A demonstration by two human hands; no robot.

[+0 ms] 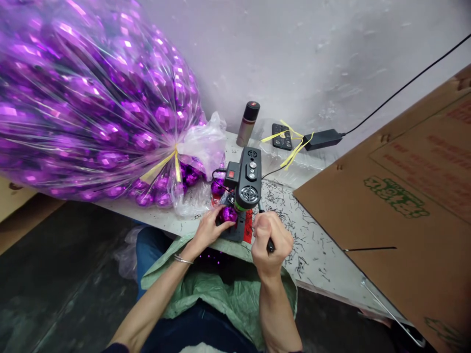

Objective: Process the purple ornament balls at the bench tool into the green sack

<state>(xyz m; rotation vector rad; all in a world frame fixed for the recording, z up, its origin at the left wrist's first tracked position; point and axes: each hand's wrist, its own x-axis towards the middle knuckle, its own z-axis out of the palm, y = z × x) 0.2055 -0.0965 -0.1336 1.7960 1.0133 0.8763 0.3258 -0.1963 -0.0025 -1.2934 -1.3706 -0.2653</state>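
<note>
The left hand [210, 228] holds a shiny purple ball [228, 214] with its thumb and fingers. The ball is at the foot of a small black machine [248, 179], just under its front end. The right hand [272, 239] is closed in a fist around the black handle [271, 246] at the machine's right side. The machine has round buttons on top and a small box with a red switch [231, 174] on its left side. Red tape [248, 226] shows beside the machine's base.

All this is on a white table [316, 272]. Lots of thin black bits [279, 201] are spread over it, to the right of the machine. A huge clear bag [91, 98] full of purple balls is on the left, tied with a yellow strip [159, 166]. Behind the machine stands a bottle [247, 128] with a black top. Near it are a flat black thing [282, 136], yellow ties [293, 156] and a black power box [324, 139]. A big brown box [405, 162] is on the right. A green sack [235, 289] is open in front of the person, below the table edge.
</note>
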